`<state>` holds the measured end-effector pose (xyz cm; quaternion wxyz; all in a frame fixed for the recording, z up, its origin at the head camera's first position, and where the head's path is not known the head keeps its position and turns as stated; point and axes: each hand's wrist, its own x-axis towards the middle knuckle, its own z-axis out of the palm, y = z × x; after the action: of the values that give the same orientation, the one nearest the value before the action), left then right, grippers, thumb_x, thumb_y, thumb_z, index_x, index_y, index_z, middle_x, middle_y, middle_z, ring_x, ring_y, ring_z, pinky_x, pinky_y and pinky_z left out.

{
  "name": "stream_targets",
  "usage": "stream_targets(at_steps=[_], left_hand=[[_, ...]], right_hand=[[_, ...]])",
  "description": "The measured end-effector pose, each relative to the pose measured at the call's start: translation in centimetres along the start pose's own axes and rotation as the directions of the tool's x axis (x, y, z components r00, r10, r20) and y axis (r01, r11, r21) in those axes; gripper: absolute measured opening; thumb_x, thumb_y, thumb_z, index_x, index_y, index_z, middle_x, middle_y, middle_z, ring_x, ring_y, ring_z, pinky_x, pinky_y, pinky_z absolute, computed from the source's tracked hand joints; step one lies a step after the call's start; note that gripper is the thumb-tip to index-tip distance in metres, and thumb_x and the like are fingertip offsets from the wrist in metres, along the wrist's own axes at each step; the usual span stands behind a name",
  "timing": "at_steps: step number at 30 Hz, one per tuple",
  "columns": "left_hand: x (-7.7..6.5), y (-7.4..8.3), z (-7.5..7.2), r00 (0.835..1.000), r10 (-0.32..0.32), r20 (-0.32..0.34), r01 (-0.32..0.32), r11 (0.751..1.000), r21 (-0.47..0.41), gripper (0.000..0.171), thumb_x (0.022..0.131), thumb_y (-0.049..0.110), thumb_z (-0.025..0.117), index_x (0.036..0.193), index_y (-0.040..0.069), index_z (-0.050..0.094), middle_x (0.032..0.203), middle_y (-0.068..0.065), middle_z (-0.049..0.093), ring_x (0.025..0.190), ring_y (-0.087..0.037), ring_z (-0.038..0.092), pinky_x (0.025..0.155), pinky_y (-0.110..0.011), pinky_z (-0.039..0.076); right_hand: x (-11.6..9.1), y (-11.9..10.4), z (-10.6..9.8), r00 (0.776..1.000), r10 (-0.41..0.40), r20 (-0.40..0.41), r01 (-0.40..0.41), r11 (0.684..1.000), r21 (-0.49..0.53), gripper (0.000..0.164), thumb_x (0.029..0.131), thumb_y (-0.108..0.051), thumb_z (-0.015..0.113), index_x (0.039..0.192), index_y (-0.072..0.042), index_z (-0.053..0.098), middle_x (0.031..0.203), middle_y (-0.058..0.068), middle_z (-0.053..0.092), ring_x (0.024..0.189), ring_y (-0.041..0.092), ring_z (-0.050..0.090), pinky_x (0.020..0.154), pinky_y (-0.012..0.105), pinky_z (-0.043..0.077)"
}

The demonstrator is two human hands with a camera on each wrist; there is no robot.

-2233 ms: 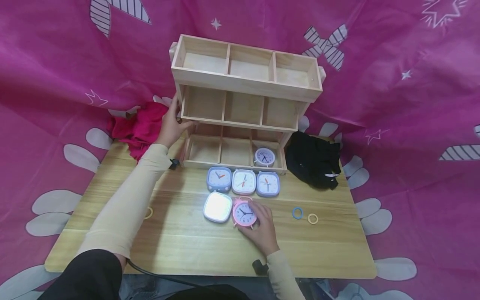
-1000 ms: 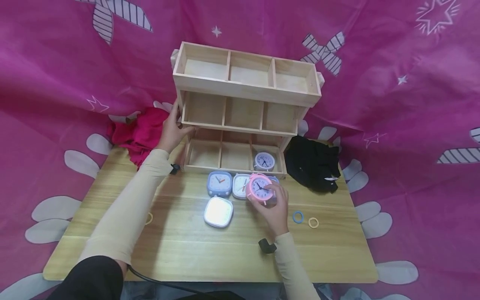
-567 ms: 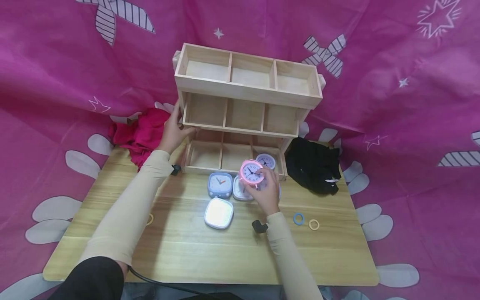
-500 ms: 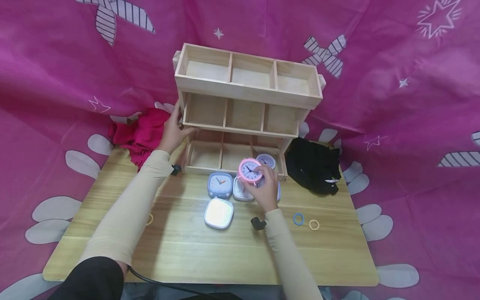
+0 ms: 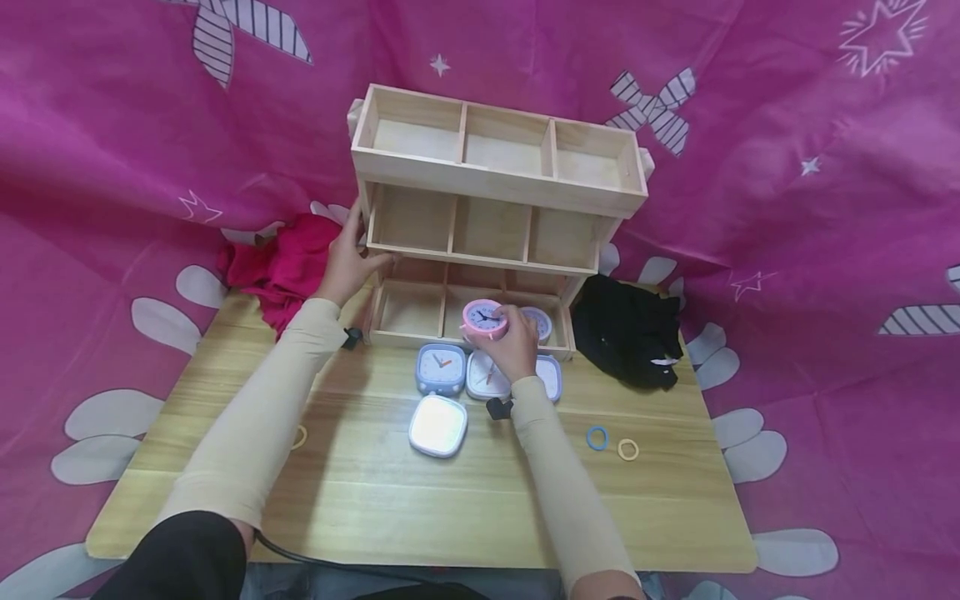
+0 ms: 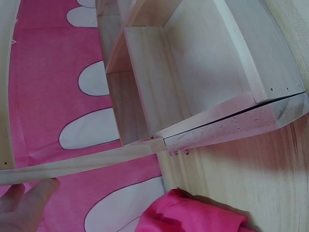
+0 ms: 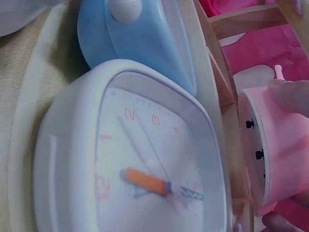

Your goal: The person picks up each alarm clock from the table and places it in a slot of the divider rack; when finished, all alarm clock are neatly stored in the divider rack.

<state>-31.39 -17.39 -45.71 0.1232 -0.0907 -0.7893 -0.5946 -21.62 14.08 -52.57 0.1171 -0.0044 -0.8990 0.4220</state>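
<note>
A round pink alarm clock (image 5: 483, 318) is pinched in my right hand (image 5: 513, 343), over the middle compartment of the bottom tier of a wooden three-tier organizer (image 5: 495, 179). In the right wrist view the pink clock (image 7: 277, 145) shows its back knobs, with fingers (image 7: 292, 96) around its side. My left hand (image 5: 347, 265) holds the organizer's left side; in the left wrist view its fingers (image 6: 36, 200) touch a side strip of wood. A round lilac clock (image 5: 537, 323) sits in the bottom tier's right compartment, partly hidden behind my right hand.
Before the organizer lie a blue clock (image 5: 440, 368), a white clock (image 5: 486, 377) and a second blue clock (image 5: 550, 377). A white square item (image 5: 438, 426) lies nearer. Red cloth (image 5: 288, 267) lies left, black cloth (image 5: 626, 329) right. Blue (image 5: 597, 438) and yellow rings (image 5: 627, 450) lie at right.
The right hand has lifted the pink clock from the table and carried it forward, past the row of clocks, to the bottom tier's middle compartment. The left hand keeps its place on the organizer.
</note>
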Motion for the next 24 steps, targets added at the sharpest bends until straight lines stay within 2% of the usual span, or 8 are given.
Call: stream_targets(at_steps=[8,16,24], left_hand=[[0.0,0.0,0.0,1.0,0.008,-0.005,-0.008,1.0,-0.002,0.117,0.085,-0.001,0.088,0.172,0.037,0.02,0.173,-0.013,0.037,0.159,-0.033,0.039,0.12,-0.064,0.044],[-0.2,0.1,0.1,1.0,0.021,-0.006,-0.021,1.0,0.013,0.119,0.084,-0.004,0.087,0.172,0.037,0.019,0.171,-0.016,0.039,0.156,-0.035,0.042,0.117,-0.067,0.045],[0.0,0.0,0.1,0.999,0.031,-0.01,-0.031,0.999,0.009,0.117,0.085,-0.003,0.087,0.172,0.036,0.019,0.171,-0.017,0.04,0.156,-0.034,0.043,0.118,-0.065,0.045]], right_hand=[[1.5,-0.1,1.7,1.0,-0.025,-0.003,0.024,0.998,-0.053,0.064,0.068,-0.046,0.1,0.114,-0.016,0.068,0.126,0.007,0.075,0.116,0.035,0.059,0.102,0.052,0.048],[2.5,-1.2,2.6,0.997,0.006,0.083,0.009,0.985,-0.171,0.063,0.071,-0.047,0.099,0.118,-0.018,0.069,0.128,0.009,0.074,0.116,0.035,0.055,0.103,0.052,0.048],[3.0,-0.7,3.6,0.991,-0.03,0.129,0.063,0.964,-0.259,0.059,0.074,-0.047,0.097,0.118,-0.018,0.068,0.129,0.01,0.076,0.114,0.038,0.061,0.112,0.056,0.044]])
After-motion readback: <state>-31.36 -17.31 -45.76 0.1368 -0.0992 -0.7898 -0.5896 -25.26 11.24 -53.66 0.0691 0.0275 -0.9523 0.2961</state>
